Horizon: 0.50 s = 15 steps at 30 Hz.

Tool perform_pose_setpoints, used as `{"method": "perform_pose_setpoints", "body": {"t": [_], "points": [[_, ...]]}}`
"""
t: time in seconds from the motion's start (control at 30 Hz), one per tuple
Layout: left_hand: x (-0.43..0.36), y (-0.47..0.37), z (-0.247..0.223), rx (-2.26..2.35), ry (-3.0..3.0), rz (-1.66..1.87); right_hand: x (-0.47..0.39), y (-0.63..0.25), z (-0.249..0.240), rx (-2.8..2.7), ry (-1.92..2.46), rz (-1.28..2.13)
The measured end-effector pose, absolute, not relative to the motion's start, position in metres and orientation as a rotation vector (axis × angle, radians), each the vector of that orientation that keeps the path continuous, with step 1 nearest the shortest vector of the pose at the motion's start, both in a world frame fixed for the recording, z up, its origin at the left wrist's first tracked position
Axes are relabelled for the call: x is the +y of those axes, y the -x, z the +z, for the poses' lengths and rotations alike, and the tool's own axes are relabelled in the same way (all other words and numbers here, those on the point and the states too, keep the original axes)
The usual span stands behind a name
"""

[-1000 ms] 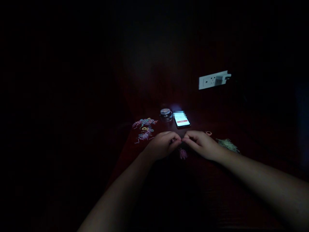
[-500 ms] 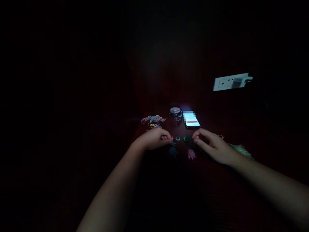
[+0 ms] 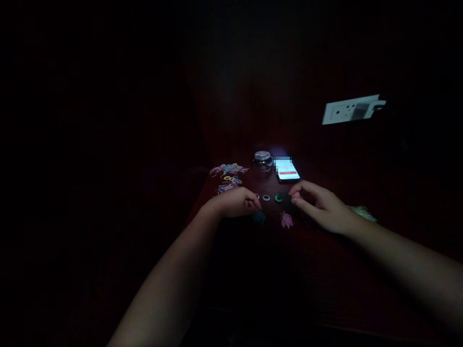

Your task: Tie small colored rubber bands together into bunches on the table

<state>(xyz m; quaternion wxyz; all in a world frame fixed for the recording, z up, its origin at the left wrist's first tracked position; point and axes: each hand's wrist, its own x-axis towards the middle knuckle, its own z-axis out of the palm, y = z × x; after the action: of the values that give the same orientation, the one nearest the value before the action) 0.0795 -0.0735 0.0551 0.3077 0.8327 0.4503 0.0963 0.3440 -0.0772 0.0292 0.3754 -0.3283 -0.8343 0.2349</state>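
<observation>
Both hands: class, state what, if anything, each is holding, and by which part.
The left hand is at the blue pile; whether it grips a strand cannot be told. The right hand, near the green ring, shows nothing held.

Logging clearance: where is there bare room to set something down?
A small strip looks bare between the clear round jar and light blue ring. Crowded around the left hand: multicoloured pile, dark blue pile. The near side is too dark.
</observation>
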Motion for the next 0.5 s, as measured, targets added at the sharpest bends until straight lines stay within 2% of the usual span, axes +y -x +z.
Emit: {"method": "perform_pose_setpoints", "body": {"t": [0.27, 0.43, 0.5], "points": [[-0.072, -0.076, 0.056, 1.395, -2.296, 0.357, -0.076, -0.345, 0.027, -2.112, 0.834, 0.657], [-0.060, -0.048, 0.059, 2.042, -2.237, 0.377, -0.074, -0.346, 0.026, -2.103, 0.840, 0.669], [-0.056, -0.036, 0.055, 2.170, -2.155, 0.338, -0.073, -0.346, 0.024, -2.102, 0.839, 0.682]]}}
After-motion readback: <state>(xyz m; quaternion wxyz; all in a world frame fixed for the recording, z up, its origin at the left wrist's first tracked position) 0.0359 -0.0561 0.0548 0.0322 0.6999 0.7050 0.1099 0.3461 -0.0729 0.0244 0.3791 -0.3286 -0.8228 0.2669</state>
